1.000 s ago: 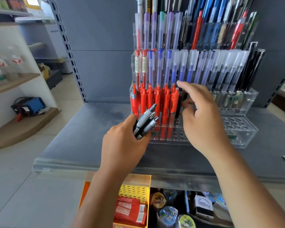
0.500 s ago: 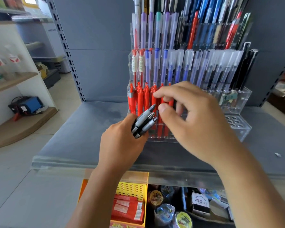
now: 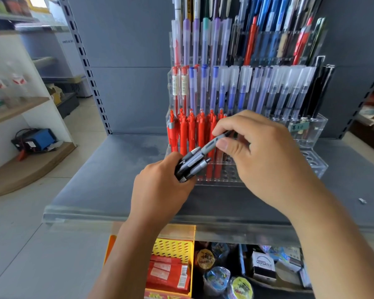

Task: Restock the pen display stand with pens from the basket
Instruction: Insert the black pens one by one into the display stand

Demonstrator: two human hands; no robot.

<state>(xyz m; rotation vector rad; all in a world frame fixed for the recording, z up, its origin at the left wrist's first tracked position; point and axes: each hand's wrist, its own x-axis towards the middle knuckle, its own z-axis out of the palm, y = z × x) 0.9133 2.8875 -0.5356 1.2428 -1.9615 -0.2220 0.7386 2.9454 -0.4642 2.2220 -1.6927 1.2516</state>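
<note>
A clear acrylic pen display stand [image 3: 315,167] rises in tiers on the grey shelf. Red pens [image 3: 188,134] fill the left of its lowest rows, with empty holes to their right. My left hand [image 3: 160,188] grips a small bundle of grey and black pens [image 3: 191,166] just in front of the stand. My right hand [image 3: 266,156] pinches one grey pen [image 3: 212,144] between thumb and forefinger, its lower end still among the bundle. A yellow basket [image 3: 173,248] shows below the shelf edge.
The grey shelf [image 3: 108,182] has a clear front lip. Below it sit red packets in the yellow basket, tape rolls [image 3: 216,277] and a small "VERSATILE" box [image 3: 263,266]. To the left are wooden shelves [image 3: 15,108] with bottles and a blue device [image 3: 39,139]. A perforated upright stands behind.
My right hand has come back from the stand's red pens to the bundle and now pinches one grey pen, drawing it up and to the right. The left hand has barely moved.
</note>
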